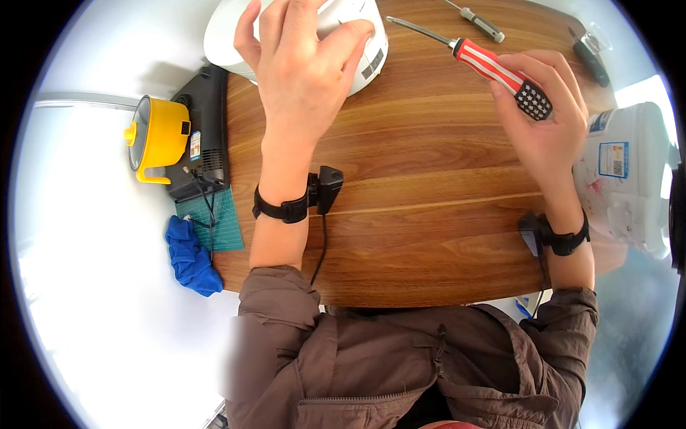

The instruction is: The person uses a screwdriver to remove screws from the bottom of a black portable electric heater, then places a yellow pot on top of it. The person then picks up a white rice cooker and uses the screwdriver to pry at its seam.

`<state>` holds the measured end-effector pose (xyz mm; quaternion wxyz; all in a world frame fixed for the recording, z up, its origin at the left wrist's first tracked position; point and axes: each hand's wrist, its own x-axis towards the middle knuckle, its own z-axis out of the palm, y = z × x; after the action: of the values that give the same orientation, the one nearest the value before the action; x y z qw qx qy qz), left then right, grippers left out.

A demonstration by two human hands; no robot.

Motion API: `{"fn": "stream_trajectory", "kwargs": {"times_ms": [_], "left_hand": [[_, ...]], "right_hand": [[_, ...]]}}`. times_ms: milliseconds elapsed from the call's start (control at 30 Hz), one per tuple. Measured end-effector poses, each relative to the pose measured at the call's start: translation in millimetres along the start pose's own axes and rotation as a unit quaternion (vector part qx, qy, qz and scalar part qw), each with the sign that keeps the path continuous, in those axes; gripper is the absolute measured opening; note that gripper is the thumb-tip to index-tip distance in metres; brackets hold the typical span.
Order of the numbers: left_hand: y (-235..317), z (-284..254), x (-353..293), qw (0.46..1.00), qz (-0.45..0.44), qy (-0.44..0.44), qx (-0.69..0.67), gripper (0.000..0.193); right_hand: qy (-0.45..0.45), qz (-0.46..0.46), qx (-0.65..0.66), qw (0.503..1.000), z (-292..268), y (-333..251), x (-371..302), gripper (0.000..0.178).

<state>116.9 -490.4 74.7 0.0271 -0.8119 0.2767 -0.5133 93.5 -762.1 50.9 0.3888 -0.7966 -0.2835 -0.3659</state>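
Observation:
In my right hand (547,118) is a screwdriver (493,66) with a red-and-white striped handle and a black, star-patterned end. Its metal shaft points up and left, with the tip close to a white rounded appliance (371,50) at the far edge of the view. Over that appliance my left hand (304,68) lies with fingers spread and thumb out to the right. The upper fingertips run out of the picture, and much of the appliance is hidden behind the hand. A dark label shows on its right side.
A grey-handled screwdriver (482,25) lies at the back, with a dark tool (589,57) farther right. On the right stands a white container (629,179). At left are a yellow pot (164,132), a black device (207,136), a green mat (225,225) and a blue cloth (189,257).

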Motion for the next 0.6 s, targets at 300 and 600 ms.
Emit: {"fn": "stream_trajectory", "kwargs": {"times_ms": [300, 600], "left_hand": [[12, 10, -3, 0.999, -0.025, 0.008, -0.028, 0.021], [13, 16, -8, 0.998, -0.042, 0.039, 0.022, 0.016]], "right_hand": [[-0.040, 0.143, 0.019, 0.989, 7, 24, -17, 0.023], [-0.003, 0.403, 0.269, 0.875, 48, 61, -43, 0.027]]}}
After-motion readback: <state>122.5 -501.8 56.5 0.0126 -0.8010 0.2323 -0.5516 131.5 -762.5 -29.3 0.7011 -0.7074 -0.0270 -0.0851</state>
